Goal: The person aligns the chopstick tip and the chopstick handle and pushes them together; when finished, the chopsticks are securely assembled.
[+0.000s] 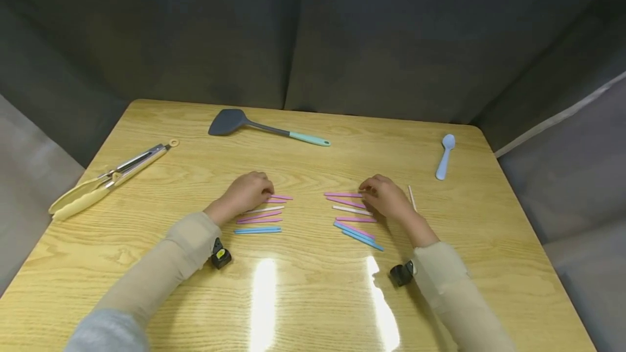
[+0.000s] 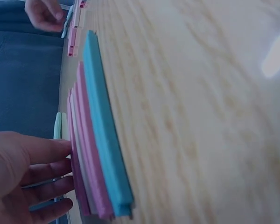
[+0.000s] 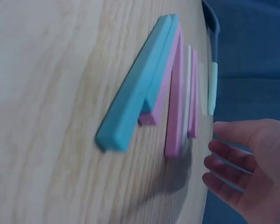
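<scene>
Left hand half-spread at the outer ends of the far pink sticks on its side, thumb tip beside the outermost, contact impossible to tell. Right hand loosely bent, thumb and fingers well parted, near the outer ends of its own row. Bodyward from each hand: a white stick, more pinks, then a blue pair, parallel below the left hand, aslant against a pink below the right. Between the hands, a broad lane of table for moving. Beyond them, a spatula near the far edge. Outward from the left hand, tongs, tips at the left edge; outward from the right, a spoon. Widest room on the near side of both.
</scene>
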A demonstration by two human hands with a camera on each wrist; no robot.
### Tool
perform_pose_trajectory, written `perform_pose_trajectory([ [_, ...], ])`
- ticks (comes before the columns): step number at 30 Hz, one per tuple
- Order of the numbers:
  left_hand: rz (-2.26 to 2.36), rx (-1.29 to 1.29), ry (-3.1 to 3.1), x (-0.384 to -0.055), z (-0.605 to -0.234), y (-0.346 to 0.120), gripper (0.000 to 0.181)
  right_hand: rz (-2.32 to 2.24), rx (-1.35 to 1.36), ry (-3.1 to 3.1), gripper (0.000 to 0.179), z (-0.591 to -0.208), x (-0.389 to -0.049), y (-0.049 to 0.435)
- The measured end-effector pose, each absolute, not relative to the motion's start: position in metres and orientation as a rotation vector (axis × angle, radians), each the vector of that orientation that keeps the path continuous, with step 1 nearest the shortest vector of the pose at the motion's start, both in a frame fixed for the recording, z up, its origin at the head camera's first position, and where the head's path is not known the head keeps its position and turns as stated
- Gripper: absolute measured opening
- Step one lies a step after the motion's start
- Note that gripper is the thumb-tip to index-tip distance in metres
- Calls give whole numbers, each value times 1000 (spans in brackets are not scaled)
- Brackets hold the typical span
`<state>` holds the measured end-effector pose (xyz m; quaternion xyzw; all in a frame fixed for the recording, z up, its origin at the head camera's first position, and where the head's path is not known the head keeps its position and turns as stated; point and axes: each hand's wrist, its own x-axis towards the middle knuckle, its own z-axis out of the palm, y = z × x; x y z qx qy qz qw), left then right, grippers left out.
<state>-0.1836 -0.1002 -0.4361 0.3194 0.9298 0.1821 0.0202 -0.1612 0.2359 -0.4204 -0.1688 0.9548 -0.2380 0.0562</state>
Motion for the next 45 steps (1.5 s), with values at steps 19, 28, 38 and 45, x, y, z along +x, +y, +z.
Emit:
perform_pose_trajectory([
  [19, 425, 1028, 2981, -189, -439, -90, 7, -569, -600, 2892, 10, -436, -180, 210],
  [28, 552, 916, 2974, -191, -431, -93, 7, -703, -509, 2906, 12, -430, -179, 215],
  [38, 793, 778, 2977, -185, -420, -97, 9, -929, -514, 2859, 23, -416, -172, 216],
  [45, 1028, 702, 2836, -177, -406, -95, 11, -1047, -505, 2864, 20, -407, -160, 210],
])
